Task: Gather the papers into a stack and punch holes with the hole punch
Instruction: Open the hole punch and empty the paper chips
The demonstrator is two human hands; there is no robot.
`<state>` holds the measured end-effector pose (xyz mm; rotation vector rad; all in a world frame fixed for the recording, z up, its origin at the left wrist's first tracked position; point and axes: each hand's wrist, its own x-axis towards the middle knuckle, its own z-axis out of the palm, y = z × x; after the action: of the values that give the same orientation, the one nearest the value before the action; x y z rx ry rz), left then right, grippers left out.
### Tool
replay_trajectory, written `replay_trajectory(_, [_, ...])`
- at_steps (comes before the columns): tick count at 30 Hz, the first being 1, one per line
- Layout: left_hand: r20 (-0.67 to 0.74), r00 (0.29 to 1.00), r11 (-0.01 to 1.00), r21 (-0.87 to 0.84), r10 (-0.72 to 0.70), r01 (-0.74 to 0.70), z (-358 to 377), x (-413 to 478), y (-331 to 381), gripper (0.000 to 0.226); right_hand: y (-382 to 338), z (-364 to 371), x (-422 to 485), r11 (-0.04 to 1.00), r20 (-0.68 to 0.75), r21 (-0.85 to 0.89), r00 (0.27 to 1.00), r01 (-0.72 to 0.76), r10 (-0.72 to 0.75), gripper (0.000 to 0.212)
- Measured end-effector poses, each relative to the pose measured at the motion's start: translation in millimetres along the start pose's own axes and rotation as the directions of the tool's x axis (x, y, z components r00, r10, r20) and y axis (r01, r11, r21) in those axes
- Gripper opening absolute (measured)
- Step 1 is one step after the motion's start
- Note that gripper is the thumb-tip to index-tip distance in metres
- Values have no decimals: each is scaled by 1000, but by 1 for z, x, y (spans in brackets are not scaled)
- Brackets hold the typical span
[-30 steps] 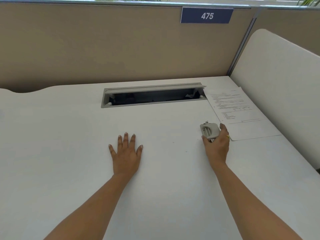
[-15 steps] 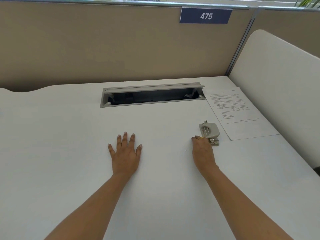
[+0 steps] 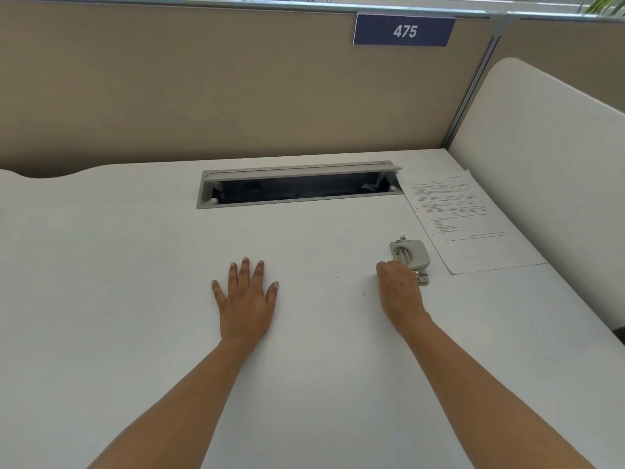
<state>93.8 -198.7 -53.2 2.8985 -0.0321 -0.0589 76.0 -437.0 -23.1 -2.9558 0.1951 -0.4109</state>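
Observation:
A stack of printed papers (image 3: 473,228) lies flat at the desk's far right, with small holes along its left edge. Just left of its near corner stands a grey hole punch (image 3: 411,253). My right hand (image 3: 399,289) rests on the desk with its fingers curled under, knuckles against the near-left corner of the punch and hiding a little of it; nothing is gripped. Flat on the desk at the middle lies my left hand (image 3: 245,299), palm down, fingers spread, holding nothing.
The white desk (image 3: 135,299) has an open grey cable tray (image 3: 297,187) sunk into it at the back. A beige partition (image 3: 203,96) with a blue "475" sign (image 3: 404,30) stands behind. A white side panel (image 3: 548,164) rises along the right edge.
One second ago my right hand held the hole punch beside the papers. It has let go and slid left and nearer to me. The punch now stands alone; my left hand has not moved.

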Motion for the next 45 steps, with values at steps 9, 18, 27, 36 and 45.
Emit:
replay_trajectory(9, [-7, 1000, 1000, 4, 6, -6, 1, 0, 0, 56, -3, -3, 4, 356, 377, 721, 767, -595, 519, 24])
replay_trajectory(18, [-4, 1000, 1000, 8, 10, -10, 0, 0, 0, 57, -6, -11, 3, 37, 672, 686, 652, -727, 352, 21])
replay_trajectory(27, [-17, 1000, 1000, 13, 16, -16, 4, 1, -2, 63, -7, -11, -5, 572, 541, 518, 761, -636, 357, 13])
replay_trajectory(36, [-12, 1000, 1000, 4, 20, -20, 5, 1, -2, 56, -10, -7, -1, 589, 552, 514, 766, -623, 329, 20])
replay_trajectory(45, [-30, 999, 1000, 10, 19, -18, 7, 2, -2, 91, -27, -2, 8, 133, 668, 686, 692, -715, 275, 18])
